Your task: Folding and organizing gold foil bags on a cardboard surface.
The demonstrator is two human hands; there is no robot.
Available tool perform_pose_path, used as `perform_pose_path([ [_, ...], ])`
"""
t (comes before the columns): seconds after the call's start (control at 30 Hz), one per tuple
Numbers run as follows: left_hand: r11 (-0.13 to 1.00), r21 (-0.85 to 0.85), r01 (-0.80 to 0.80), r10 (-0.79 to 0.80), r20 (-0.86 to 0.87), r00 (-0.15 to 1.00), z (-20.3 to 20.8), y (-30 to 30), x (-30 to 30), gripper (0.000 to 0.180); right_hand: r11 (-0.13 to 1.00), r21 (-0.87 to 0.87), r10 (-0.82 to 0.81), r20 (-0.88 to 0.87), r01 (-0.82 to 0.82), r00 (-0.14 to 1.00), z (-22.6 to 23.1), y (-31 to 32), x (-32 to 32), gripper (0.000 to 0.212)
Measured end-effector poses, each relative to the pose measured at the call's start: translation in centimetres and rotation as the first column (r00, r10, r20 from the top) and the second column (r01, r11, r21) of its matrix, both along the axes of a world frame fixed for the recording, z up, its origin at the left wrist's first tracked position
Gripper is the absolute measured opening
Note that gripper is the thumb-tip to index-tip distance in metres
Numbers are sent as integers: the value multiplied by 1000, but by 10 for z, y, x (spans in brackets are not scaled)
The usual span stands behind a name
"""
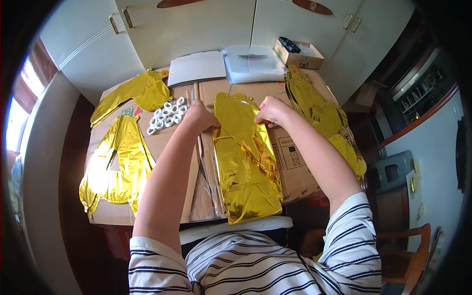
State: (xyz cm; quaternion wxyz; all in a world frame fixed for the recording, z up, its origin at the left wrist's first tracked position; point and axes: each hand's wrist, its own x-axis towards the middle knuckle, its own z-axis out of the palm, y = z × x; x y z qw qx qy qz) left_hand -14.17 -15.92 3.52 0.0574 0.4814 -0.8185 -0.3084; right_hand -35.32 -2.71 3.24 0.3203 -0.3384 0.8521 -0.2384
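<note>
A flat gold foil balloon (241, 157), folded lengthwise and creased, lies in front of me on the cardboard, its lower end hanging toward my body. On its left edge, near the far end, my left hand (200, 117) is closed, thumb against the foil. Opposite it, my right hand (273, 112) pinches the right edge with curled fingers. To the left lie another gold foil balloon (120, 172) with two legs and a further one (135, 96) behind it. More gold foil balloons (319, 113) are spread along the right side.
Flattened cardboard (300, 172) covers the table. Several white rolls (167, 115) cluster beyond my left forearm. At the back are a grey-white board (196, 68), a stack of clear plastic bags (255, 64) and a small box (300, 51) with a black object. A wooden chair (413, 255) stands at right.
</note>
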Motion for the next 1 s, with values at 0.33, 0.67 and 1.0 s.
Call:
perform_pose_path([
  [0.33,999,7,33,-33,52,998,-1,16,8,107,998,-13,-54,187,58,981,11,22,8,15],
  [0.67,999,7,49,-47,-119,992,-22,5,18,105,989,-82,-73,472,126,879,-7,41,-5,16],
  [1.0,971,174,162,-99,-322,942,-12,11,31,97,947,-284,68,631,149,773,-15,64,-6,13],
])
